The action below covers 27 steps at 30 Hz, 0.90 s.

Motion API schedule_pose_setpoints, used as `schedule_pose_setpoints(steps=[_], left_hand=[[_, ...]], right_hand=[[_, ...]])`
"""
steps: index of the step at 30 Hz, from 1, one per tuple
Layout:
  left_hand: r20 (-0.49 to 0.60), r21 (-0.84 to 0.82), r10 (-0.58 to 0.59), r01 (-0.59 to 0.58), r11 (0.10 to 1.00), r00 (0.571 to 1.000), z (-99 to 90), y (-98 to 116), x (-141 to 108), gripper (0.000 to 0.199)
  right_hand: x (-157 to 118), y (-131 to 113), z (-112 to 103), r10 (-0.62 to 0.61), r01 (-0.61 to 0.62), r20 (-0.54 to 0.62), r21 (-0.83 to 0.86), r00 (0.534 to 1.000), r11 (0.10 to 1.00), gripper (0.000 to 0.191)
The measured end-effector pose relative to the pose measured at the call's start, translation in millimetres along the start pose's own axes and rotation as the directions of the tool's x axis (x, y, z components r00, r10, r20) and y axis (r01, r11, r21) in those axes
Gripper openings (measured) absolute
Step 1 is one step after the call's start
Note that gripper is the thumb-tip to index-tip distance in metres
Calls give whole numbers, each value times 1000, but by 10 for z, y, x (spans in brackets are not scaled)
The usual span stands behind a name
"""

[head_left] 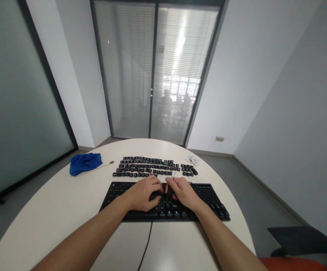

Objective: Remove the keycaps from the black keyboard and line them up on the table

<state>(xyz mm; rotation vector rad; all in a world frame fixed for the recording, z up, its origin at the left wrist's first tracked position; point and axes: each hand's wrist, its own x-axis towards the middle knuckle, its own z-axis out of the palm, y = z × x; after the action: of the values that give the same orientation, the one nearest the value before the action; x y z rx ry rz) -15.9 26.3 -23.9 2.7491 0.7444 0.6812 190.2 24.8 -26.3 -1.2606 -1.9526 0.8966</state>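
Note:
A black keyboard (136,215) lies across the table, many of its key positions bare of caps. My left hand (146,194) rests over its middle, fingers curled down toward the keys; whether anything is between the fingertips is hidden. Just to the right, my right hand (181,191) is closed around a small dark tool (170,192) with thin wire ends, held above the keyboard. Behind the keyboard, several loose black keycaps (149,166) are laid out in rows, with a smaller group (188,169) at their right.
On the white table (53,214), a blue cloth (85,163) and a thin brush (107,164) lie at the back left. Crumpled white tissue (193,160) is at the back right. A black cable (145,248) runs toward the front edge. A chair (301,241) stands at the right.

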Motion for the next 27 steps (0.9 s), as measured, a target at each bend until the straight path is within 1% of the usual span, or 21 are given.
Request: schedule_pose_setpoints(steps=[3, 7, 11, 15, 18, 20, 24, 27], left_hand=[[1, 2, -1, 1, 1000, 1000, -15, 7, -5, 14], [-10, 3, 9, -9, 1000, 1000, -1, 7, -6, 21], [-25, 62, 70, -69, 996, 997, 39, 28, 8, 23], [30, 127, 105, -108, 986, 994, 49, 58, 20, 22], [66, 161, 94, -104, 981, 993, 31, 78, 30, 28], [83, 184, 107, -121, 975, 991, 18, 99, 39, 30], [121, 202, 147, -169, 965, 982, 11, 171, 61, 24], [142, 225, 108, -138, 965, 984, 24, 232, 79, 21]], right_hand=[[26, 20, 19, 34, -33, -20, 66, 999, 997, 59], [38, 29, 12, 43, -42, -14, 89, 999, 995, 60], [38, 38, 8, 56, -54, -21, 97, 998, 994, 60], [40, 54, 19, 67, -64, -23, 108, 997, 992, 59], [41, 52, 23, 69, -65, -33, 97, 997, 993, 60], [40, 43, 23, 71, -67, -41, 90, 997, 994, 60], [37, 24, 26, 89, -86, -46, 72, 995, 994, 61], [38, 21, 27, 81, -78, -44, 69, 996, 995, 60]])
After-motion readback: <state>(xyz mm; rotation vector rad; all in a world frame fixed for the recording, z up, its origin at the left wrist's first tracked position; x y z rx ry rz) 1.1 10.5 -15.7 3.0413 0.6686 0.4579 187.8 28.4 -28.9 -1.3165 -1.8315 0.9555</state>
